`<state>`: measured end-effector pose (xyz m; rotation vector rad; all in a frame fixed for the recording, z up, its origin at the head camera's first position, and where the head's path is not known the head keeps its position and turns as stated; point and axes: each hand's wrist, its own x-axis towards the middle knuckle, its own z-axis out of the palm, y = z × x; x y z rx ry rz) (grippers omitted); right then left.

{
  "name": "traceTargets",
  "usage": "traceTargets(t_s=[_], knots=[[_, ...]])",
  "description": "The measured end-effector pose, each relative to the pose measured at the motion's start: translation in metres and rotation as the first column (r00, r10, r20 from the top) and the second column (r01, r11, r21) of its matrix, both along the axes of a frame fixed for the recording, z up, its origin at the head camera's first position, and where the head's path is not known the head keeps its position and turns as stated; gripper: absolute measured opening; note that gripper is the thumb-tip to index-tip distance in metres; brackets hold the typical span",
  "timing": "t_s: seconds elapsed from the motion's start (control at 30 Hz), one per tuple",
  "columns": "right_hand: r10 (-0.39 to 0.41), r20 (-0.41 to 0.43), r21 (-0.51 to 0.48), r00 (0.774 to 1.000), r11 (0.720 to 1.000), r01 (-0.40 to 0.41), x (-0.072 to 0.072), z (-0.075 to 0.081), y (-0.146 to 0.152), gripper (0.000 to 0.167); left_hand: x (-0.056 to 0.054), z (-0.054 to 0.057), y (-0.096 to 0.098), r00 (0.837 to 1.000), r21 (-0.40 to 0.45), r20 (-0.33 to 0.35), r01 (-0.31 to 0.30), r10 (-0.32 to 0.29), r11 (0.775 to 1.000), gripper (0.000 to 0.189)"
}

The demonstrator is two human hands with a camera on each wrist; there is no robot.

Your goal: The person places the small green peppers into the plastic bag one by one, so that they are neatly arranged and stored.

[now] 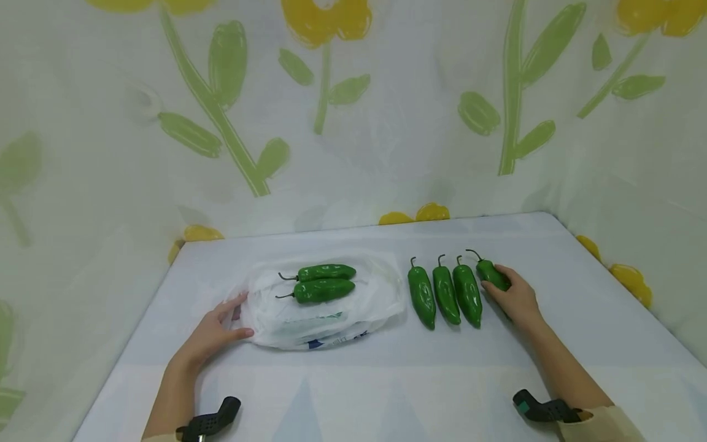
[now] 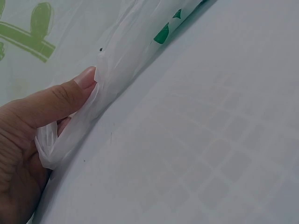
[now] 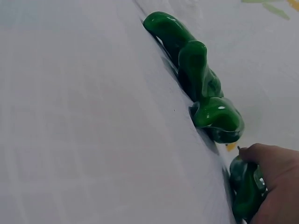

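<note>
At the left edge of the white plastic bag (image 1: pixel 270 322), my left hand (image 1: pixel 212 328) rests with thumb and fingers spread apart. Its straight thumb (image 2: pixel 70 95) touches the crinkled plastic in the left wrist view, where a fold of the bag hides most of the fingers. Two green peppers (image 1: pixel 326 290) lie side by side across the bag, stems to the left. My right hand (image 1: pixel 519 301) grips the rightmost green pepper (image 1: pixel 488 273) between thumb and fingers; its stem points away from me. In the right wrist view part of that pepper (image 3: pixel 247 186) shows below the thumb.
Between the bag and my right hand, three green peppers (image 1: pixel 444 294) lie in a row, stems away from me. All sit on a white-covered table (image 1: pixel 359 393). Behind and beside it hangs a pale sheet (image 1: pixel 409 123) with painted flowers.
</note>
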<state>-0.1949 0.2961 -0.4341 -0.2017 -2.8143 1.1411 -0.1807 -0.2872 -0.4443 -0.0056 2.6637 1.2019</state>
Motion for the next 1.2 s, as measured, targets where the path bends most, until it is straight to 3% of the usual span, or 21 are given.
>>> traceTargets(t_s=[0.37, 0.6, 0.9, 1.2], knots=[[-0.069, -0.080, -0.084, 0.994, 0.995, 0.063, 0.004, 0.010, -0.005, 0.064, 0.000, 0.001, 0.000, 1.000, 0.009, 0.013, -0.007, 0.007, 1.000, 0.096], [-0.038, -0.138, -0.092, 0.990, 0.995, 0.025, 0.004, 0.016, -0.006, 0.062, 0.000, 0.000, 0.000, 1.000, -0.001, 0.003, -0.003, 0.003, 1.000, 0.096], [0.018, -0.146, -0.107, 0.989, 0.994, -0.033, -0.004, 0.033, -0.026, 0.063, -0.003, 0.001, -0.001, 1.000, -0.008, 0.006, -0.015, 0.015, 1.000, 0.097], [0.091, -0.165, -0.135, 0.982, 0.984, -0.114, -0.016, 0.045, -0.056, 0.060, -0.004, -0.004, -0.005, 0.998, -0.028, -0.059, -0.012, 0.010, 1.000, 0.095]])
